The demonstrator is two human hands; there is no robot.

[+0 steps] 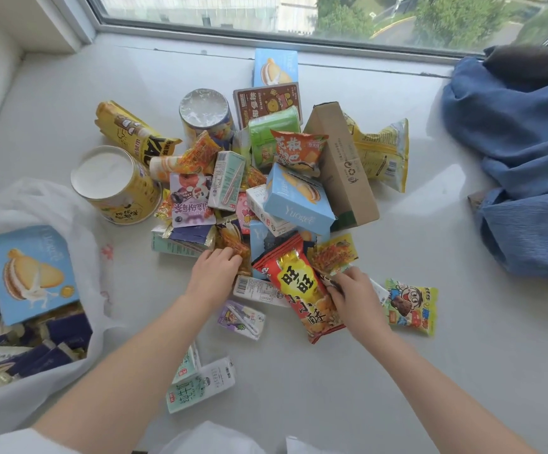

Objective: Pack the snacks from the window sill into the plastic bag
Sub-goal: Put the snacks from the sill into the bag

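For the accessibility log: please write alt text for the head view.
A person's left hand and right hand reach into a heap of packaged snacks on a white window sill, the right one touching a red-and-yellow crinkly snack packet. At the left, an open translucent white plastic bag already holds a pale blue cake box.

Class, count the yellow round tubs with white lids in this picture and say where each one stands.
2. One yellow tub stands at the pile's left edge, near the plastic bag. The other tub stands behind it, nearer the window. More could be hidden under the pile.
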